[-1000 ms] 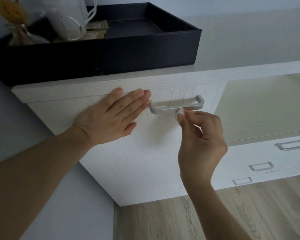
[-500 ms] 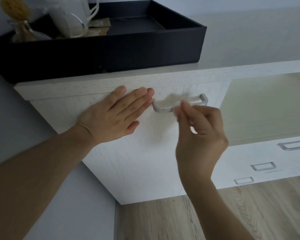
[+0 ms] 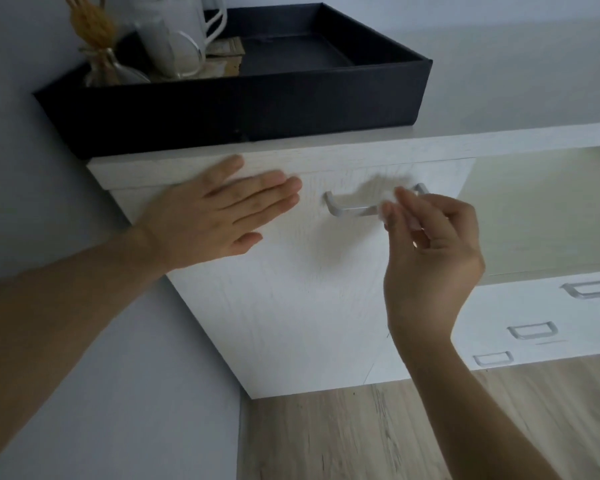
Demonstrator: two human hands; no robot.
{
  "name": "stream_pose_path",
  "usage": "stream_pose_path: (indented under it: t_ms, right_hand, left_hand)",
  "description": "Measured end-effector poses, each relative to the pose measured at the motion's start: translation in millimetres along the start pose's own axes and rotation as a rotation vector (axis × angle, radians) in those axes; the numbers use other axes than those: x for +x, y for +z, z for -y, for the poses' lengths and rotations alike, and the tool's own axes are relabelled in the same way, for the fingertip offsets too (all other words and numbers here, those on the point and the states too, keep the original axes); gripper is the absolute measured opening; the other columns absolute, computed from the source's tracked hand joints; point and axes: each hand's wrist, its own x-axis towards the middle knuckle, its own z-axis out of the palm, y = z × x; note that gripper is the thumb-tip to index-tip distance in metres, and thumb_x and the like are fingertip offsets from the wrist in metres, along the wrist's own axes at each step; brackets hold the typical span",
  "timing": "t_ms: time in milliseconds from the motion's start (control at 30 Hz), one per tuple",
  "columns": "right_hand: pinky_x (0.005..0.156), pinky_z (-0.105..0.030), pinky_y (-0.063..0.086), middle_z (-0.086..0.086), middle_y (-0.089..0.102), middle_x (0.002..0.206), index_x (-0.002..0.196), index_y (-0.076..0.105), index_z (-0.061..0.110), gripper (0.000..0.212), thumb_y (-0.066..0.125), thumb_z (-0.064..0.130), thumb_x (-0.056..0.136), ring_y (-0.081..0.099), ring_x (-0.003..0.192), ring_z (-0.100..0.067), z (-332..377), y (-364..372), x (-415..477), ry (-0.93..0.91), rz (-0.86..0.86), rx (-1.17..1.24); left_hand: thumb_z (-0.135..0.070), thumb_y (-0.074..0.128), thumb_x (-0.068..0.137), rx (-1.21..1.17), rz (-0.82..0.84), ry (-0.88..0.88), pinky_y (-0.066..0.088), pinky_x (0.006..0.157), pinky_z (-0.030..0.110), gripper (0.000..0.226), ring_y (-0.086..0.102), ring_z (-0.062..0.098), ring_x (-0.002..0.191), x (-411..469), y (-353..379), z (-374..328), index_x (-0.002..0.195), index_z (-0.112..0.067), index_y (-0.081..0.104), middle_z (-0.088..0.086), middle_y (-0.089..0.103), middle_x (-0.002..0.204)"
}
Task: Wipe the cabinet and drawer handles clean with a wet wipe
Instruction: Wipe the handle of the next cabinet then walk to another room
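the left hand point(image 3: 219, 220) lies flat, fingers spread, on the white cabinet front point(image 3: 291, 289), likely to brace it. the right hand point(image 3: 430, 251) pinches a small wet wipe point(image 3: 387, 199) in narrow fingers against the right part of the metal handle point(image 3: 347, 209). three drawer handles point(image 3: 532, 330) wait lower right. on the counter point(image 3: 516, 81), a black tray point(image 3: 257, 109) holds a white pitcher point(image 3: 174, 32), a glass vase point(image 3: 108, 67) and packets.
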Motion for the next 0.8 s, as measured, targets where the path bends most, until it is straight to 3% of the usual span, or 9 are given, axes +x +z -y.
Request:
stream_pose_path:
  t_ms: [67, 167, 300, 433, 600, 667, 800]
  right_hand:
    - [0.073, -0.013, 0.051, 0.000, 0.052, 0.095, 0.102, 0.070, 0.005, 0.018, 0.068, 0.007, 0.084, 0.054, 0.076, -0.001, 0.5, 9.0, -4.6, -0.061, 0.003, -0.013]
    - [0.072, -0.006, 0.046, -0.006, 0.055, 0.090, 0.098, 0.071, 0.000, 0.016, 0.069, 0.004, 0.082, 0.055, 0.076, -0.010, -0.5, 17.9, -13.8, -0.256, 0.069, -0.073]
    - [0.069, -0.008, 0.047, -0.001, 0.053, 0.089, 0.096, 0.071, 0.002, 0.014, 0.070, 0.005, 0.082, 0.057, 0.074, -0.012, -2.8, 24.5, -13.3, -0.158, -0.061, -0.020]
    - [0.069, -0.006, 0.046, -0.005, 0.057, 0.088, 0.095, 0.072, 0.002, 0.014, 0.071, 0.004, 0.082, 0.055, 0.075, -0.008, -3.3, 24.7, -16.8, -0.288, 0.038, -0.078]
    - [0.072, -0.019, 0.052, 0.004, 0.053, 0.092, 0.099, 0.071, 0.006, 0.015, 0.069, 0.011, 0.084, 0.061, 0.078, -0.014, -5.1, 16.3, -10.0, 0.031, -0.126, 0.114]
    - [0.073, -0.016, 0.050, 0.006, 0.052, 0.090, 0.098, 0.071, 0.007, 0.015, 0.069, 0.011, 0.084, 0.061, 0.077, -0.014, 1.4, 20.0, -11.5, 0.025, -0.113, 0.119]
    - [0.070, -0.006, 0.046, 0.001, 0.053, 0.089, 0.097, 0.071, 0.005, 0.015, 0.070, 0.008, 0.082, 0.051, 0.074, 0.003, 8.4, 30.1, -19.2, -0.083, 0.001, 0.045]
  left_hand:
    - [-0.047, 0.028, 0.100, 0.049, 0.005, -0.007, 0.002, 0.117, 0.047, 0.066, 0.013, 0.027, 0.145, -0.1, 4.6, -3.3, 0.151, -0.007, 0.018, 0.012, 0.017, 0.156]
    - [-0.047, 0.023, 0.100, 0.084, -0.002, -0.013, 0.002, 0.117, 0.047, 0.065, 0.003, 0.030, 0.146, -0.4, 8.9, -6.5, 0.151, -0.006, 0.019, 0.015, 0.014, 0.157]
    - [-0.045, 0.025, 0.100, 0.088, 0.003, -0.022, 0.004, 0.117, 0.047, 0.065, 0.003, 0.030, 0.146, -1.0, 9.7, -9.3, 0.151, -0.006, 0.019, 0.014, 0.018, 0.156]
    - [-0.045, 0.026, 0.099, 0.086, -0.007, -0.033, 0.006, 0.117, 0.047, 0.066, 0.005, 0.030, 0.146, -1.6, 10.3, -10.3, 0.151, -0.005, 0.018, 0.018, 0.008, 0.158]
    - [-0.045, 0.027, 0.099, 0.072, -0.019, -0.053, 0.006, 0.117, 0.048, 0.065, 0.006, 0.030, 0.146, -1.9, 12.3, -13.0, 0.150, -0.005, 0.019, 0.018, 0.009, 0.158]
    - [-0.044, 0.028, 0.099, 0.064, -0.024, -0.060, 0.006, 0.117, 0.048, 0.065, 0.007, 0.030, 0.146, -1.5, 12.4, -13.6, 0.150, -0.004, 0.019, 0.019, 0.005, 0.158]
    - [-0.045, 0.027, 0.100, 0.060, -0.022, -0.057, 0.008, 0.116, 0.048, 0.065, 0.007, 0.031, 0.146, -2.0, 11.4, -13.3, 0.150, -0.004, 0.020, 0.019, 0.007, 0.158]
